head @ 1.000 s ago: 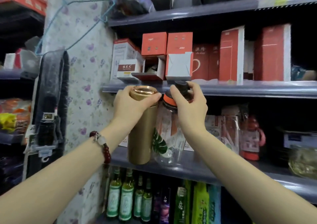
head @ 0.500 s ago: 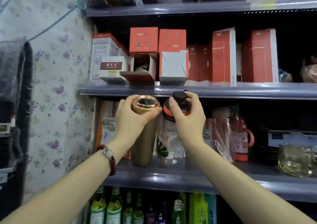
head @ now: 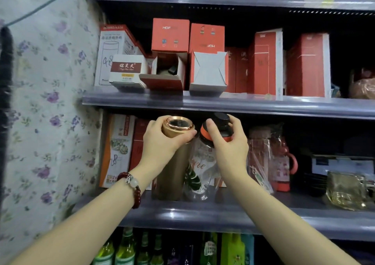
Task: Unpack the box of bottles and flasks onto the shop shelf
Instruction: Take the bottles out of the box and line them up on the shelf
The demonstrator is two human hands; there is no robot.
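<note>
Glossy metal flask (head: 172,163), clear bottle (head: 203,169)

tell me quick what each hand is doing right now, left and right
Left hand: closed round the cap end of the gold flask.
Right hand: closed round the orange-and-black lid of the clear bottle.

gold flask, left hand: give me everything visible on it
The gold flask is a tall, slim cylinder with a matte metallic look and a shinier copper-toned cap showing a dark glossy top. It stands upright on the grey shelf, base near the front edge, close beside the clear bottle on its right; whether they touch is unclear. The left hand grips it round the cap and neck, thumb across the front. Boxes stand behind it.
</note>
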